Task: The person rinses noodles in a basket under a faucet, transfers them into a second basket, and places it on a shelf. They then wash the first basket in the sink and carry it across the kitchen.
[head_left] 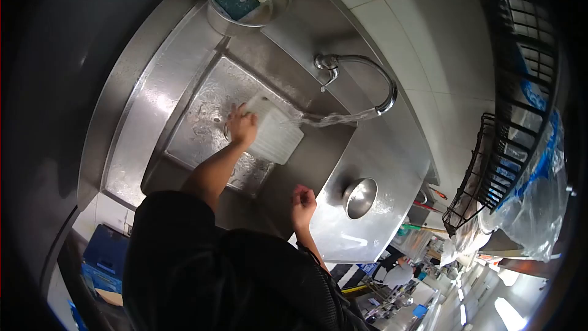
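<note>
My left hand [243,127] reaches into the steel sink [199,119], its fingers bent around the near edge of a translucent white ribbed plastic piece [278,132]. The piece lies tilted over the wet sink bottom. Water from the curved tap [387,101] runs onto its upper side. My right hand [303,203] is held over the sink's right side, apart from the plastic piece, with its fingers curled in and nothing visible in them. The underside of the plastic piece is hidden.
A round steel pot [229,24] with a green scouring pad [234,1] stands at the sink's top corner. On the right counter sits a steel bowl [360,198]. Black wire racks [527,116] with plastic bags hang at right. Another person [398,274] is far off, lower right.
</note>
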A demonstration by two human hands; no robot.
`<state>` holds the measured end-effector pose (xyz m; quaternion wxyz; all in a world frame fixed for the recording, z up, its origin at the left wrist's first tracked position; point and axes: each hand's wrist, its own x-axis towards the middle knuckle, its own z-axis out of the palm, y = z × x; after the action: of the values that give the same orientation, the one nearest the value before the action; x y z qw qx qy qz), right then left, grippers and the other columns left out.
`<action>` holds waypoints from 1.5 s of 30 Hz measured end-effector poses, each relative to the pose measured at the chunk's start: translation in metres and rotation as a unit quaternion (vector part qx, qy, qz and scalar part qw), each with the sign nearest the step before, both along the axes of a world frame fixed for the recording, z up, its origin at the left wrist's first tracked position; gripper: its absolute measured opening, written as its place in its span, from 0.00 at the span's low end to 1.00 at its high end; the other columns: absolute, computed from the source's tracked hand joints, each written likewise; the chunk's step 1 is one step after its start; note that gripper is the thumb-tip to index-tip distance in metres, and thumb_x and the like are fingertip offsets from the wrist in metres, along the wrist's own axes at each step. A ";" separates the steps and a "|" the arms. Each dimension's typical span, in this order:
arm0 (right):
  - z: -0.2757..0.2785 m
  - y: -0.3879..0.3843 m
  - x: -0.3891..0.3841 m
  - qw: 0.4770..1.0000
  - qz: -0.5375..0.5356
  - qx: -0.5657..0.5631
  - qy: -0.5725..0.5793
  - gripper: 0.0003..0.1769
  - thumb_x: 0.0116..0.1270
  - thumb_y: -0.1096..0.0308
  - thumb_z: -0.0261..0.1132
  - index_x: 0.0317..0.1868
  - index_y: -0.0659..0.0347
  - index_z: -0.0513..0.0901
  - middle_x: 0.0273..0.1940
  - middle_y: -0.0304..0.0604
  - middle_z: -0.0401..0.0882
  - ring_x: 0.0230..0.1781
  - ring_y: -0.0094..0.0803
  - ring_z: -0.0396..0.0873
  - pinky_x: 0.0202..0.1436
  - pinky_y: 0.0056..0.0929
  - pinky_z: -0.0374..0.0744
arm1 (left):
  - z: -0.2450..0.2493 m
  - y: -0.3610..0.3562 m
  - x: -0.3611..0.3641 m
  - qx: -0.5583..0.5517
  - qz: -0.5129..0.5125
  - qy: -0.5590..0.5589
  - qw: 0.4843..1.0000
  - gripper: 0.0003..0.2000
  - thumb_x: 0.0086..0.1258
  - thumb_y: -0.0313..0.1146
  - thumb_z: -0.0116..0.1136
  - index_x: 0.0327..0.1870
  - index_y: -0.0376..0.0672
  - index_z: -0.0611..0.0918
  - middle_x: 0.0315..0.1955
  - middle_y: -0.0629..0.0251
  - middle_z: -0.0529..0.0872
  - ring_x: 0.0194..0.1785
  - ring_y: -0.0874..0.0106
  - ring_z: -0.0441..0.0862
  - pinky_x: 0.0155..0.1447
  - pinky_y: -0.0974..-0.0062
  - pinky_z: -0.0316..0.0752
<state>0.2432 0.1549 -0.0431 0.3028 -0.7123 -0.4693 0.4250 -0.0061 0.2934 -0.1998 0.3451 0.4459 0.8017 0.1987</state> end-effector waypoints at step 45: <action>0.114 0.208 -0.078 0.964 0.067 0.210 -0.148 0.13 0.46 0.77 0.69 0.31 0.64 0.73 0.39 0.51 0.79 0.42 0.51 0.79 0.49 0.40 0.77 | 0.079 -0.034 -0.021 0.065 0.403 -0.430 0.805 0.23 0.74 0.48 0.55 0.63 0.43 0.74 0.64 0.61 0.76 0.63 0.64 0.73 0.60 0.62 0.70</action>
<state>0.1651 0.3627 0.0708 0.3440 -0.6542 -0.6344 0.2263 -0.0272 0.2589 -0.1203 0.5137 -0.0276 0.6640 0.5427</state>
